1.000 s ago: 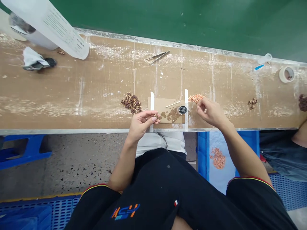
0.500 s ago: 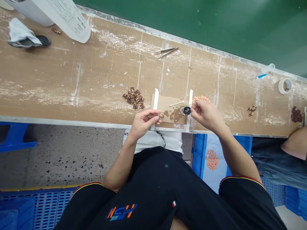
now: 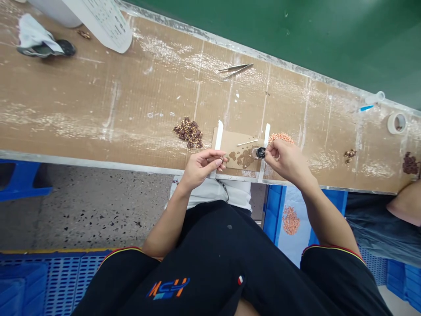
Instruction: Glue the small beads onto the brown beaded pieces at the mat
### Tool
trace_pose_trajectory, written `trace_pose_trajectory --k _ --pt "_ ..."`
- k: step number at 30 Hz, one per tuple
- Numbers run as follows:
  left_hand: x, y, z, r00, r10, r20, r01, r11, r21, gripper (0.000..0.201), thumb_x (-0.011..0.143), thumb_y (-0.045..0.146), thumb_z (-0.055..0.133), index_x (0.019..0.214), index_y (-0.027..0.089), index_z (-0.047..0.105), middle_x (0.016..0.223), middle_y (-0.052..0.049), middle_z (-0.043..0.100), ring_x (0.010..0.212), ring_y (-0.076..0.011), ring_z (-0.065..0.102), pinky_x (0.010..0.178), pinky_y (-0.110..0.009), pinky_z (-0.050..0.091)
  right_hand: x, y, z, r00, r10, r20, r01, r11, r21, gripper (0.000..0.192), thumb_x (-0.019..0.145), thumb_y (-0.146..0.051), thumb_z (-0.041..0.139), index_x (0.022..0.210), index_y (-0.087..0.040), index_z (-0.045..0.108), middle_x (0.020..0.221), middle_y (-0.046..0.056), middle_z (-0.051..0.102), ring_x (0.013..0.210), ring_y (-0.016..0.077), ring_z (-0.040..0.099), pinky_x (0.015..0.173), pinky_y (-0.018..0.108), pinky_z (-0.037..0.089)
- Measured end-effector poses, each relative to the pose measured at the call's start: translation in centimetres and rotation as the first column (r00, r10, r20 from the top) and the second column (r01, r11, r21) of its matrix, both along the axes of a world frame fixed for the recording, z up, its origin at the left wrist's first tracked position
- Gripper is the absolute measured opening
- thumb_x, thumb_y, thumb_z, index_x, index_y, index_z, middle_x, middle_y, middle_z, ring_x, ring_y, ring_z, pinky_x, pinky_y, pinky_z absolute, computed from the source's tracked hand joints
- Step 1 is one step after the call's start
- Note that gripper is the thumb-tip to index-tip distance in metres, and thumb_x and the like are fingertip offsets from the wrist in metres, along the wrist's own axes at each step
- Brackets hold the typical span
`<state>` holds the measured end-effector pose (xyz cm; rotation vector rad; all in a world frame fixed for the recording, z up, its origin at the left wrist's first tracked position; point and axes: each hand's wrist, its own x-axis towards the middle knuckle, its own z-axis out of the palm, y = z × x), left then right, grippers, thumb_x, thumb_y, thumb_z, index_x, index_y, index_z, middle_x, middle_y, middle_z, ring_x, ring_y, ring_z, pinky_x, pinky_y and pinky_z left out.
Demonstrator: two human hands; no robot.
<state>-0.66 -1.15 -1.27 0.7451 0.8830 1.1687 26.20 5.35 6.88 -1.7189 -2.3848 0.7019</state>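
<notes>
My left hand pinches a small brown-and-gold part at the near left corner of a cardboard pad taped to the bench. My right hand is at the pad's right side, fingertips closed around something tiny beside a small black round cap. A thin stick lies on the pad, which carries brown stains. A heap of dark brown parts lies left of the pad. A heap of orange pieces shows just beyond my right hand.
Tweezers lie at the far edge of the bench. A tape roll and a small dropper sit far right, more brown parts nearby. Another person's arm is at the right. Blue crates stand below.
My right hand moved from the orange heap in to the black cap at the pad's right edge. The left hand kept its pinch. The view shifted slightly.
</notes>
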Motion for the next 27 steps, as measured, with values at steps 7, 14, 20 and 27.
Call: trace_pose_trajectory --k 7,14,20,27 --pt "0.0 0.0 0.1 1.000 0.002 -0.009 -0.002 1.000 0.009 0.037 0.081 0.045 0.092 0.102 0.016 0.084 0.090 -0.010 0.083 0.069 -0.0157 0.076 0.064 -0.027 0.065 -0.2 0.1 0.2 0.999 0.008 0.048 -0.008 1.000 -0.002 0.015 0.087 -0.033 0.055 0.077 -0.027 0.045 0.067 0.003 0.056 0.065 0.0203 0.053 0.064 0.033 0.039" --pt "0.1 0.0 0.1 1.000 0.011 0.001 -0.011 1.000 0.024 0.035 0.081 0.044 0.092 0.102 0.016 0.084 0.088 -0.009 0.083 0.068 -0.0155 0.076 0.063 -0.026 0.065 -0.3 -0.2 0.0 0.998 -0.007 0.059 0.005 1.000 0.028 0.015 0.086 -0.033 0.055 0.077 -0.027 0.044 0.067 0.003 0.057 0.065 0.0204 0.054 0.064 0.033 0.039" --pt "0.2 0.1 0.1 1.000 0.029 0.004 -0.029 1.000 -0.008 0.040 0.077 0.047 0.094 0.099 0.016 0.084 0.085 -0.009 0.083 0.066 -0.0152 0.076 0.060 -0.025 0.064 -0.5 -0.5 -0.2 0.999 -0.036 0.026 0.035 0.999 0.038 0.014 0.085 -0.035 0.052 0.076 -0.027 0.044 0.067 0.003 0.056 0.065 0.0205 0.052 0.064 0.033 0.038" --pt "0.5 -0.2 0.6 0.996 0.065 0.053 -0.063 0.997 -0.048 0.039 0.072 0.045 0.097 0.094 0.016 0.082 0.085 -0.009 0.084 0.065 -0.0160 0.077 0.057 -0.024 0.063 -0.9 -2.1 0.2 0.975 -0.151 -0.162 0.171 0.978 0.121 0.015 0.087 -0.034 0.055 0.077 -0.027 0.046 0.067 0.000 0.054 0.062 0.0176 0.049 0.063 0.032 0.040"
